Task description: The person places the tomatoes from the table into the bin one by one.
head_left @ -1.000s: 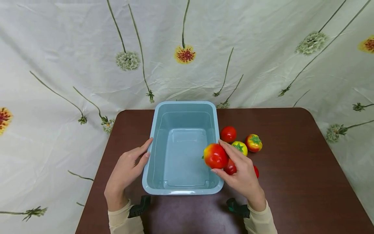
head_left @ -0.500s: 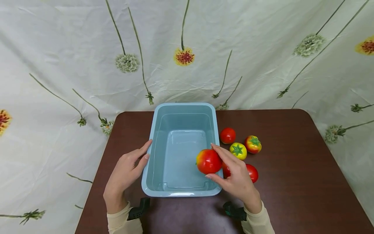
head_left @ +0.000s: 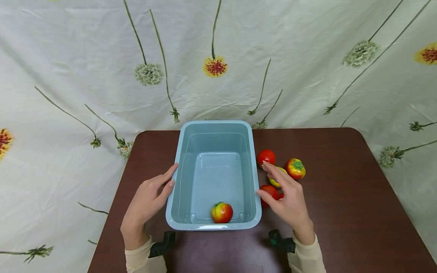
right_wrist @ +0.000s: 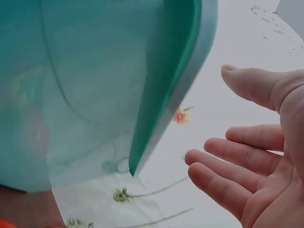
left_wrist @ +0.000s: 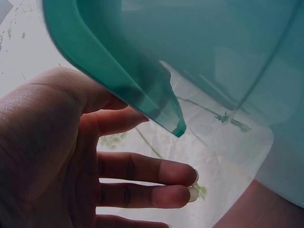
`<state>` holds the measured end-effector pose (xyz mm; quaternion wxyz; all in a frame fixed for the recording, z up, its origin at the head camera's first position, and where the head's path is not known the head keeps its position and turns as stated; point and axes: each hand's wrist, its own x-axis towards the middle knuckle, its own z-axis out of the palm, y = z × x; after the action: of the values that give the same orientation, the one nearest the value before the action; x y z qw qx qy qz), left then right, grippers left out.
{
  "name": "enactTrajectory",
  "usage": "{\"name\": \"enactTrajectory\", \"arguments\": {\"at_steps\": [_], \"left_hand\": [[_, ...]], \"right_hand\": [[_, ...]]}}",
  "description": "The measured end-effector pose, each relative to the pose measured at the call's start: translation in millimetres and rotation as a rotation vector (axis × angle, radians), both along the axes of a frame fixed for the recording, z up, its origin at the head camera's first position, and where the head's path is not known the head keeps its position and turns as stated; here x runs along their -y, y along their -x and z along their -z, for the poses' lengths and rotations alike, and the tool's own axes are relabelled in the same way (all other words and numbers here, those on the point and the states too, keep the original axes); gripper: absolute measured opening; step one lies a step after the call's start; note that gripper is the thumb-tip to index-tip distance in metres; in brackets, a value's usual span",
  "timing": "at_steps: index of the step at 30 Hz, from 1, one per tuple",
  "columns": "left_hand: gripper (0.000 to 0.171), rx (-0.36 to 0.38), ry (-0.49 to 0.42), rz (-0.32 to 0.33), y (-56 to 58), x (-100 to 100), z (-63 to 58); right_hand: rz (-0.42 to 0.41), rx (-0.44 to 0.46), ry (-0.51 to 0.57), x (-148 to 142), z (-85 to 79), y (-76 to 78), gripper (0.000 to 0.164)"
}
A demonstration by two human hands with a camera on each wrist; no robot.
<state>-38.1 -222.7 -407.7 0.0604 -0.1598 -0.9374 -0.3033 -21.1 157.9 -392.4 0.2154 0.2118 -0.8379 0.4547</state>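
Observation:
A light blue plastic basin (head_left: 186, 144) stands on the table. One red-and-yellow tomato (head_left: 222, 213) lies inside, close to the near wall. My left hand (head_left: 147, 197) rests its thumb and index finger at the basin's left rim; in the left wrist view its other fingers stretch out straight below the rim (left_wrist: 114, 80). Just right of the basin, my right hand (head_left: 290, 201) hovers over the loose tomatoes with fingers spread and nothing held. It partly covers a yellow tomato (head_left: 274, 182) and a red tomato (head_left: 269, 191). The right wrist view shows that palm (right_wrist: 280, 199) bare beside the rim.
Behind the right hand's fingertips sits another red tomato (head_left: 266, 156), and a red-and-yellow tomato with a green calyx (head_left: 296, 168) lies farther right. The dark brown table (head_left: 345, 197) extends to the right. A floral cloth (head_left: 300, 76) hangs behind its far edge.
My right hand has let go of the red-and-yellow tomato, which now lies in the basin, and has moved right past the rim. The left hand stays at the left rim.

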Motion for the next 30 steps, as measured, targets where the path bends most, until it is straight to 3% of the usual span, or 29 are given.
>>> {"name": "enactTrajectory", "arguments": {"at_steps": [12, 21, 30], "left_hand": [[0.049, 0.004, 0.003, 0.008, -0.1, -0.1, -0.8], [0.049, 0.006, 0.002, 0.01, 0.4, -0.4, -1.9], [0.049, -0.007, 0.009, 0.021, -0.9, -0.3, -1.3]], "right_hand": [[0.16, 0.058, -0.034, -23.5, 17.8, 21.1, 0.063], [0.207, 0.326, -0.18, -36.3, 42.6, 38.7, 0.064], [0.25, 0.485, -0.31, -44.2, 55.9, 45.3, 0.066]]}}
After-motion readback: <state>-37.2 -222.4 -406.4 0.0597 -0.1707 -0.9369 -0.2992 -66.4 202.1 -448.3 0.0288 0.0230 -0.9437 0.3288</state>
